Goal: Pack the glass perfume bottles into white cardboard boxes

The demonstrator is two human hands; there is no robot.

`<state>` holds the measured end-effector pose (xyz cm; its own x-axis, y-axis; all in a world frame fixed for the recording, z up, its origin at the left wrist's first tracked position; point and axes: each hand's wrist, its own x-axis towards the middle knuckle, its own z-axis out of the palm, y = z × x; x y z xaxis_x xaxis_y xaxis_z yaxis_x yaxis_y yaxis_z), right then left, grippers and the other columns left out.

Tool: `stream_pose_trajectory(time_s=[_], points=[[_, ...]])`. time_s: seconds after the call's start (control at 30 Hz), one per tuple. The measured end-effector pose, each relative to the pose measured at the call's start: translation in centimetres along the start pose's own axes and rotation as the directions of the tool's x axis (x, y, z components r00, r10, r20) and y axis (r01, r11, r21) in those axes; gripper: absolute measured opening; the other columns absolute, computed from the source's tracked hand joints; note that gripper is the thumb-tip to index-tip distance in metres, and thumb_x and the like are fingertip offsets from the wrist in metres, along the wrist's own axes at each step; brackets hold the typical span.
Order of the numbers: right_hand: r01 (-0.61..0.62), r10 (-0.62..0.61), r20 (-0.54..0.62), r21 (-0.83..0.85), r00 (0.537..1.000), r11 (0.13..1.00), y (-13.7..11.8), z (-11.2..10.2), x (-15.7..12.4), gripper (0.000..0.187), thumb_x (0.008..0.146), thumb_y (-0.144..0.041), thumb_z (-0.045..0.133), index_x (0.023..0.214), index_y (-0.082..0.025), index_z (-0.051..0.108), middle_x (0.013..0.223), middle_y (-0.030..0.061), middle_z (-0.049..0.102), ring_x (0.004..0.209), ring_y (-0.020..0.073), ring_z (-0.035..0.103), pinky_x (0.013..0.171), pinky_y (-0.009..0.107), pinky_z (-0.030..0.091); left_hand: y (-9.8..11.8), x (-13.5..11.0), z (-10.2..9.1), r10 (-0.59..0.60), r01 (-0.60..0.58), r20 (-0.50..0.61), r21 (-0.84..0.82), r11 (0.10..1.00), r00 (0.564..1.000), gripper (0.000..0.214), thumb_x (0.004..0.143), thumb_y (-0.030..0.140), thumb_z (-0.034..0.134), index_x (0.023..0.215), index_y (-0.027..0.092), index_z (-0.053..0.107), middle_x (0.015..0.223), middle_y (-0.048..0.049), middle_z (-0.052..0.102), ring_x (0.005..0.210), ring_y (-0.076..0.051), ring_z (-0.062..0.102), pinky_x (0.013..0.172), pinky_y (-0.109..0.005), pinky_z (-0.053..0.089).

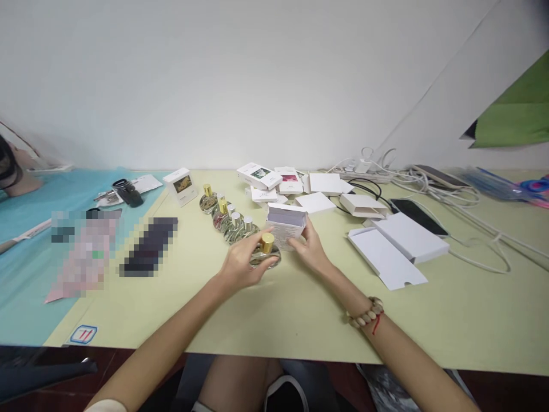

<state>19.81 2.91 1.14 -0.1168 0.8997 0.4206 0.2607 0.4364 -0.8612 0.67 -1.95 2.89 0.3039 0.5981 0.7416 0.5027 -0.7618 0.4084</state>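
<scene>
My left hand (244, 260) is closed around a round glass perfume bottle (268, 254) with a gold cap, resting on the pale green table (300, 309). Just right of it, my right hand (309, 247) grips the side of a small white carton (286, 225) standing upright with its top flap open. Bottle and carton sit side by side, nearly touching. A bead bracelet (366, 313) circles my right wrist.
A row of several similar bottles (227, 217) runs back-left. Small white boxes (274, 180) and flat cartons (397, 246) lie behind and right, with a dark phone (418, 216) and white cables (429, 183). A blue mat (26, 286) covers the left; another person's arm (17, 171) rests there.
</scene>
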Motion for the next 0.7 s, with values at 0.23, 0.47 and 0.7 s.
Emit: stream_pose_trajectory(time_s=[0.23,0.47,0.7], points=[[0.185,-0.183,0.044,-0.062,0.982,0.981,-1.4,-0.1,-0.6,0.052,0.07,-0.019,0.052,0.119,-0.021,0.032,0.106,0.0073,0.052,0.096,0.0211,0.051,0.085,0.038,0.042,-0.2,-0.7,1.6,-0.016,0.016,0.139,0.008,1.0,0.99,0.045,0.078,0.036,0.057,0.118,0.019,0.044,0.097,-0.0056,0.065,0.083,-0.015,0.063,0.074,-0.026,0.05],[0.359,-0.459,-0.246,-0.36,0.854,0.861,-2.8,-0.5,-0.6,0.055,0.066,-0.029,0.058,0.116,-0.021,0.038,0.113,0.0106,0.044,0.106,0.0277,0.044,0.087,0.046,0.04,-0.1,-0.6,1.7,-0.048,0.054,0.161,-0.032,0.998,0.986,0.048,0.078,0.038,0.058,0.119,0.019,0.041,0.1,-0.0063,0.062,0.086,-0.016,0.061,0.073,-0.026,0.049],[0.463,-0.567,-0.034,-0.539,0.823,0.704,-3.4,-0.4,-2.0,0.028,0.064,-0.039,0.064,0.09,-0.028,0.062,0.084,0.0067,0.055,0.072,0.0198,0.054,0.063,0.034,0.046,-0.7,-0.1,0.3,-0.09,0.095,-0.174,0.024,0.995,0.981,0.043,0.083,0.025,0.047,0.124,0.017,0.037,0.101,-0.01,0.053,0.088,-0.017,0.052,0.072,-0.029,0.045]])
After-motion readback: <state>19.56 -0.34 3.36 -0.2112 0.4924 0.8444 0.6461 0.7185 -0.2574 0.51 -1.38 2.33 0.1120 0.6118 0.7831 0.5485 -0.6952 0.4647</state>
